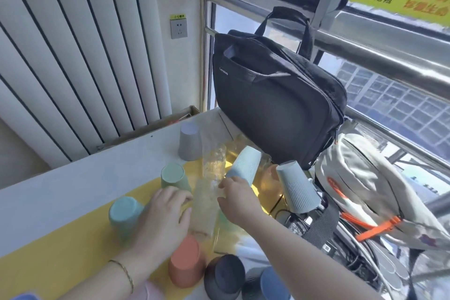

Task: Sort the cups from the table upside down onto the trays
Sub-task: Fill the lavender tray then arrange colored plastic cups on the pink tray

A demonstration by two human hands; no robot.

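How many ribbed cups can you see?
2. A light blue ribbed cup, tilted, its rim at the fingers of the right hand, before the black bag; a grey-blue ribbed cup, upside down, right of it beside the white backpack. Clutter may hide others.

White table (73, 178), yellow surface (60, 246) laid over its near half (tray or mat, cannot tell). Upside down on the yellow: green cup (174, 176), teal cup (124, 212), orange cup (186, 263). Dark cup (224, 275) and blue cup (272, 282) inverted at the near right edge. Grey cup (188, 141) inverted on the bare white top, just beside crumpled clear plastic (214, 161). Black laptop bag (275, 105) upright at the far right corner.
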